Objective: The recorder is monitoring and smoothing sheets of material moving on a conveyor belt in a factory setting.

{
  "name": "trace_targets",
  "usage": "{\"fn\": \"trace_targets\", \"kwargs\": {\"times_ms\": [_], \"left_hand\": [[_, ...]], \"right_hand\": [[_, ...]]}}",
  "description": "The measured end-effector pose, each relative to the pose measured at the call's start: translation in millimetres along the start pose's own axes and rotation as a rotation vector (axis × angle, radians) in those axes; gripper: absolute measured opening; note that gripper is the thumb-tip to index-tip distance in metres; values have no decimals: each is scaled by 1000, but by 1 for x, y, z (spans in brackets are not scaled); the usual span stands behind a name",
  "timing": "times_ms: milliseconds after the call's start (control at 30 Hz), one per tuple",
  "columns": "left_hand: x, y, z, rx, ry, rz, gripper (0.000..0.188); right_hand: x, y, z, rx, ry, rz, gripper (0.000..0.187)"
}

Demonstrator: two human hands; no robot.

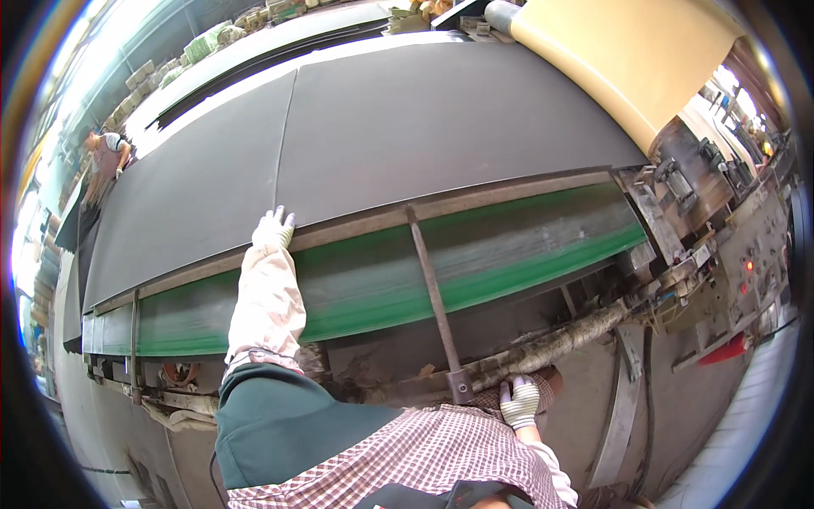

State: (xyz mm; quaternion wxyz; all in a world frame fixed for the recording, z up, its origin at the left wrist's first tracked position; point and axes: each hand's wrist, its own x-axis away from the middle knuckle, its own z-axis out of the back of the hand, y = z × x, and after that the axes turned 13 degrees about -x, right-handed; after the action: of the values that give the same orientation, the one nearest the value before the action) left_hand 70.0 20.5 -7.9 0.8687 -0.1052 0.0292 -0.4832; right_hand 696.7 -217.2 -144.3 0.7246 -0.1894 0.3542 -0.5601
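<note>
Grey sheets (424, 119) already cover the table (500, 197), meeting at one line; what remains, I cannot tell. My left hand (275, 229) rests unclenched at its front edge; my right hand's (519, 401) grip is unclear.

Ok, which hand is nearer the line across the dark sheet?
Left. Left hand rests at the near end of the line; right hand is well away, by the checked apron.

A head-worn fisheye view, downward and forward over dark sheeting (441, 127) at close range.
</note>
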Motion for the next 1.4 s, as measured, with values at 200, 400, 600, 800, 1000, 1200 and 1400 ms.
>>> {"fn": "trace_targets", "kwargs": {"times_ms": [200, 400, 600, 800, 1000, 1200, 1400], "left_hand": [[10, 79, 6, 28, 137, -159, 59], [32, 179, 55, -19, 97, -253, 60], [44, 275, 88, -47, 74, -344, 69], [57, 365, 116, -70, 48, -417, 71], [36, 368, 87, 179, 245, -792, 63], [-29, 197, 23, 178, 229, -264, 62], [-32, 29, -16, 133, 59, 142, 57]], "right_hand": [[-1, -4, 3, -23, 7, -29, 15], [-3, -3, 6, -35, 14, 16, 15], [-5, -1, 11, -61, 25, 49, 15], [-7, -1, 15, -89, 25, 62, 16], [-5, -1, 17, -51, 12, 45, 18], [-3, -3, 17, -58, 21, 47, 21], [-5, -9, 21, -16, -31, 2, 24]]}}
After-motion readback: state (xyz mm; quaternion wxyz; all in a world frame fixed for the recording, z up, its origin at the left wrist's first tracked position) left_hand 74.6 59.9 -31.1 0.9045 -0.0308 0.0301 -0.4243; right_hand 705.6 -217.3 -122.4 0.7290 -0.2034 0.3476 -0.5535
